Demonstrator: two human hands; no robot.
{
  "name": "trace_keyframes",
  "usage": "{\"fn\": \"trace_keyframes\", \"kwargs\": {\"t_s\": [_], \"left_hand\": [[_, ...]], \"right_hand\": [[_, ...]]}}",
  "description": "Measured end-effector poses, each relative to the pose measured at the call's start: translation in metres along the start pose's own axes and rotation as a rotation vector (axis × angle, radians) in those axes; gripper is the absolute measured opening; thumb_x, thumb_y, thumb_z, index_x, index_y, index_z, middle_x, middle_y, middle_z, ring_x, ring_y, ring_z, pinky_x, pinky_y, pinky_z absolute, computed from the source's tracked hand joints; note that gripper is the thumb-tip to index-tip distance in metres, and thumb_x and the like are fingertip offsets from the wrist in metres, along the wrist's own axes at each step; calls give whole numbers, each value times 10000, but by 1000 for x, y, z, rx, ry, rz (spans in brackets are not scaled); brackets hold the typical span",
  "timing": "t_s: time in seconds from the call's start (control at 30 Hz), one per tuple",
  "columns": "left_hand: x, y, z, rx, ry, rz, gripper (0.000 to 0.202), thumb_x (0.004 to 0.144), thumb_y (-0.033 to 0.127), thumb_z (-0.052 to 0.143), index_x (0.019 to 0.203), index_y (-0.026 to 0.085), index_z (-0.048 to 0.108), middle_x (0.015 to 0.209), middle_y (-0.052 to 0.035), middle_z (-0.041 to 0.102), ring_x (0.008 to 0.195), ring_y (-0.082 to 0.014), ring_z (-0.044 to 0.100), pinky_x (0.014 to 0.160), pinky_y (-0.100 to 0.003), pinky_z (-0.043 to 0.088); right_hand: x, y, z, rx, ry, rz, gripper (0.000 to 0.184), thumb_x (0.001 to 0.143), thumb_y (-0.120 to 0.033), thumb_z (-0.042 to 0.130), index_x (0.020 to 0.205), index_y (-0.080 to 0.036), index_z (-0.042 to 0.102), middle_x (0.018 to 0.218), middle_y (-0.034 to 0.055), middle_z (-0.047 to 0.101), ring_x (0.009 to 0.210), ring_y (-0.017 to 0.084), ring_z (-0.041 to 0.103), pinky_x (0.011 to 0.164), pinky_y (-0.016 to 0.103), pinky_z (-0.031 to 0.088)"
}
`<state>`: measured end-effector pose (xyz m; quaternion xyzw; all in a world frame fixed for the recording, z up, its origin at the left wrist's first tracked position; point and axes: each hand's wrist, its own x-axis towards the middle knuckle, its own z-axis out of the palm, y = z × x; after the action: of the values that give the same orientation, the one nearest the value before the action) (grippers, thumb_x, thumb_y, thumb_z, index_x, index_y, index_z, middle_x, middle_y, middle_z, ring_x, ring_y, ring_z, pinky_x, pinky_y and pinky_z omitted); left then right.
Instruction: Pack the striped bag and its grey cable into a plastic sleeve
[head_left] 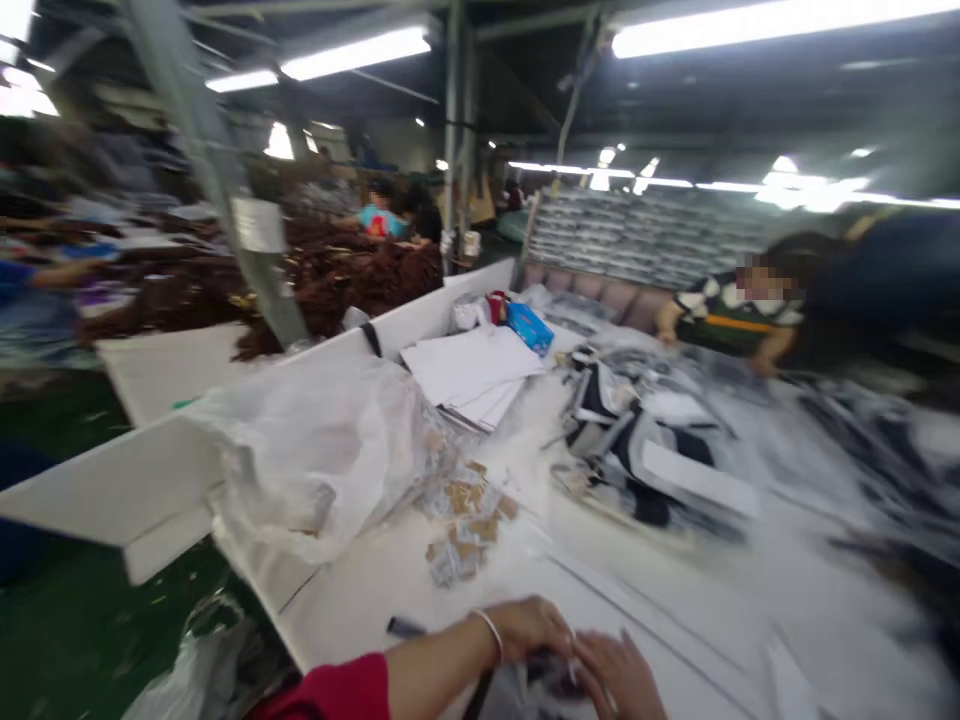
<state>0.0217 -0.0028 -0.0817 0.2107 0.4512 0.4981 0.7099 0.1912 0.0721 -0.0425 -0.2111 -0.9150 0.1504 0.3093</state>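
At the bottom edge, my left hand (529,628), with a white bangle at the wrist, reaches in from a red sleeve. Its fingers are bent and closed at the near side of the white table (360,600). My right hand (619,670) meets it there, fingers curled together and almost touching the left ones. Between and below both hands is a dark item in clear plastic (551,675), partly hidden and blurred. A small dark object (405,627) lies beside my left forearm. Ahead of the hands is a scatter of small brown and silvery packets (469,520).
A large white plastic bag (337,440) slumps at the table's left edge. Behind it lie white sheets (472,365) and a blue box (529,328). Dark and grey bagged garments (630,440) are heaped to the right, where another person (739,315) works. A metal post (217,170) leans at left.
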Motion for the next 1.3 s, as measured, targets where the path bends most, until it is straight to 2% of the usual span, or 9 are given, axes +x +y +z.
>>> {"fn": "trace_keyframes", "kwargs": {"t_s": [0.07, 0.17, 0.27, 0.37, 0.5, 0.63, 0.73, 1.0, 1.3], "left_hand": [[-6, 8, 10, 57, 67, -61, 325, 444, 268, 863, 680, 158, 669, 629, 6, 632, 578, -126, 553, 562, -251, 432], [-10, 34, 15, 94, 72, -85, 332, 484, 282, 820, 746, 137, 676, 638, 10, 638, 581, -110, 536, 589, -234, 413], [-9, 55, 14, 118, -30, -107, 346, 536, 321, 825, 777, 119, 680, 701, -15, 657, 617, -115, 552, 623, -231, 424], [-9, 63, 12, 121, -61, -154, 336, 563, 330, 842, 758, 112, 677, 705, -31, 660, 625, -127, 570, 621, -228, 435], [-7, 66, 7, 109, -52, -193, 267, 604, 280, 836, 741, 106, 687, 724, -49, 673, 636, -135, 595, 617, -217, 462], [-3, 68, 4, 106, -38, -242, 212, 641, 235, 816, 745, 97, 692, 718, -56, 676, 630, -135, 604, 605, -206, 484], [0, 68, 3, 98, -33, -273, 179, 663, 205, 801, 744, 92, 689, 727, -61, 676, 635, -136, 611, 595, -200, 497], [3, 67, 4, 113, 54, -305, 84, 747, 137, 742, 750, 83, 677, 749, -68, 672, 630, -130, 628, 591, -189, 524], [2, 67, 8, 93, 84, -302, 26, 775, 81, 680, 752, 69, 676, 734, -77, 678, 610, -137, 638, 577, -201, 536]], "right_hand": [[-8, -13, -11, -39, -103, 35, 318, 849, -268, 618, 1124, -420, 670, 1003, -10, 737, 954, 241, 682, 1003, 571, 478], [-1, -25, -24, -66, -167, 68, 277, 867, -268, 641, 1143, -296, 655, 1064, 37, 729, 1020, 217, 648, 1094, 544, 377], [-4, -22, -39, -129, -100, 176, 391, 853, -291, 672, 1236, -261, 597, 1142, 59, 701, 1086, 213, 617, 1120, 513, 336], [-39, -10, -71, -217, 33, 362, 344, 899, -288, 602, 1242, -255, 592, 1151, 63, 695, 1109, 212, 604, 1126, 495, 313], [-119, 17, -145, -358, 255, 728, 292, 925, -387, 503, 1045, -196, 687, 1053, 95, 722, 1029, 241, 633, 1055, 468, 378], [-205, 40, -226, -485, 543, 1296, 433, 844, -459, 469, 1007, -133, 702, 1062, 162, 712, 1024, 285, 630, 959, 412, 447], [-255, 49, -260, -323, 513, 1678, 389, 755, -449, 525, 933, -161, 717, 1056, 166, 717, 1066, 322, 614, 961, 440, 437], [-287, 65, -258, 368, 429, 1765, 359, 647, -458, 652, 841, -159, 704, 962, 144, 737, 927, 262, 682, 786, 384, 536], [-286, 59, -261, 166, 384, 1655, 258, 694, -444, 568, 666, -197, 638, 746, 79, 709, 811, 240, 644, 738, 367, 522]]}}
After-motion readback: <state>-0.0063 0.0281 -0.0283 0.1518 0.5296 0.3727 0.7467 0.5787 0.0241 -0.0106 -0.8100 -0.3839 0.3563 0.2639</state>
